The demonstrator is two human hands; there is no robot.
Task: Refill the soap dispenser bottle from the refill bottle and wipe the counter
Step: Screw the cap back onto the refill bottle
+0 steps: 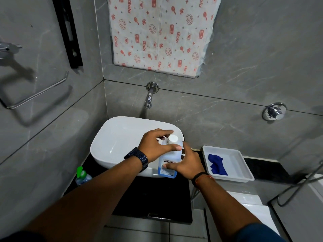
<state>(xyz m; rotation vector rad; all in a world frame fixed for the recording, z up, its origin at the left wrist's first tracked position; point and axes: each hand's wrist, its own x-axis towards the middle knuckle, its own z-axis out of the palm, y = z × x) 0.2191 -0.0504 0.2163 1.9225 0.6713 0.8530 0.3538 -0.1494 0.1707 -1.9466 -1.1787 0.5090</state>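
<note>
A clear refill bottle (168,164) with blue liquid and a white cap (173,138) stands upright on the black counter (153,194), just right of the white basin (118,140). My right hand (187,163) wraps around the bottle's body from the right. My left hand (155,145) reaches over the basin, fingers and thumb curled at the bottle's neck around the cap. A small dispenser bottle with a green top (81,175) stands at the counter's left edge. A blue cloth (216,164) lies in a white tray (241,168) to the right.
A chrome wall spout (149,100) hangs above the basin, and a chrome valve knob (274,111) sits on the right wall. A towel ring (38,93) is on the left wall. A white toilet tank (251,203) lies lower right.
</note>
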